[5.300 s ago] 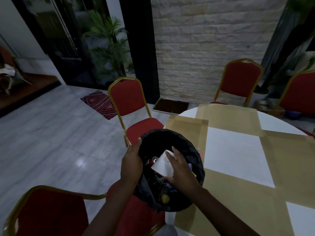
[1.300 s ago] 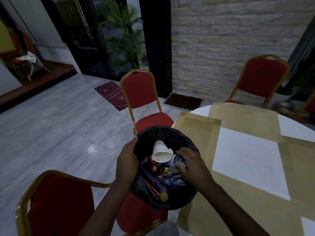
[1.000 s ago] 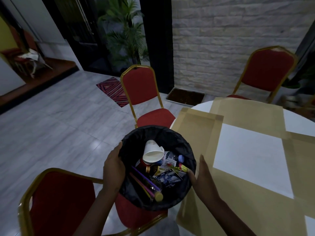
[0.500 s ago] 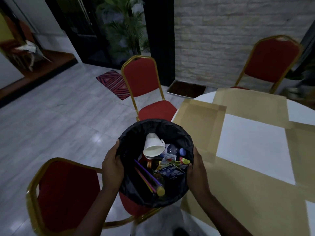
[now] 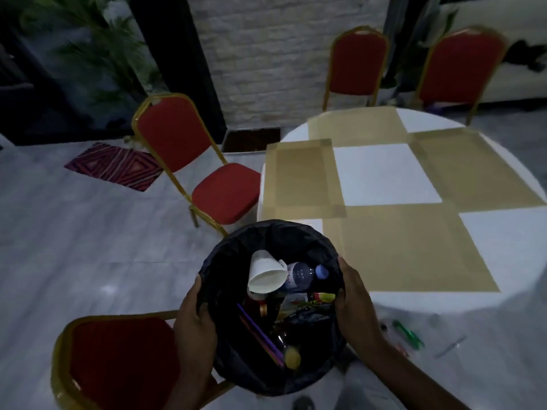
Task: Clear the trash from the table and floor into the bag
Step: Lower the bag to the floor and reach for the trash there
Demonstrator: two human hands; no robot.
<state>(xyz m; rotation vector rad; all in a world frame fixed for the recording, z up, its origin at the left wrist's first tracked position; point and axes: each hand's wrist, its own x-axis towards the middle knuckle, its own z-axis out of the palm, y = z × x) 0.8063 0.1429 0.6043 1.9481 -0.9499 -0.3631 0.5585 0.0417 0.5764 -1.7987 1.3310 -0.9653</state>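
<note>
I hold a black trash bag (image 5: 225,258) open in front of me. My left hand (image 5: 194,321) grips its left rim and my right hand (image 5: 353,303) grips its right rim. Inside lie a white paper cup (image 5: 265,276), a clear plastic bottle with a blue cap (image 5: 302,275), straws (image 5: 260,335), wrappers (image 5: 307,315) and a yellow cap (image 5: 291,356). On the floor under the table's near edge lie a green pen-like item (image 5: 408,334) and a thin grey stick (image 5: 450,347). The round table (image 5: 384,173) carries white and tan squares.
Red chairs with gold frames stand near: one (image 5: 118,362) at my lower left, one (image 5: 195,161) left of the table, two (image 5: 358,63) (image 5: 461,66) behind it. A patterned mat (image 5: 114,165) and a dark tray (image 5: 251,139) lie on the grey tiled floor.
I have stepped back from the table with the bag; the view now looks down more, showing the floor under the table's edge and small items lying there. Both hands stay on the rim.
</note>
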